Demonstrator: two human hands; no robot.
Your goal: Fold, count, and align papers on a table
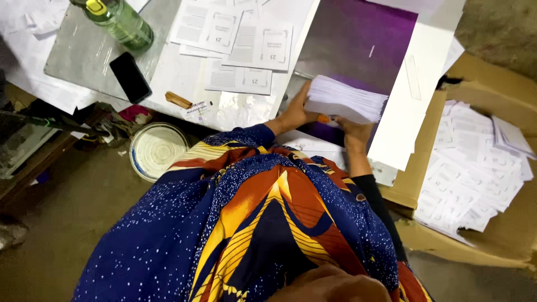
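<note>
A thick stack of white sheets is gripped from both ends: the left hand is closed around its left edge, fingers tucked beneath, and the right hand is curled under its right half, supporting it from below. The stack is held just above a purple sheet spread on the work table, close to the body. A long white strip of card is laid beside it to the right. Further right, an open cardboard box is filled with loose printed slips. To the left on the table, printed forms are scattered, with a black phone and a green bottle on a grey board. A round white lid is seen on the floor below the table edge
</note>
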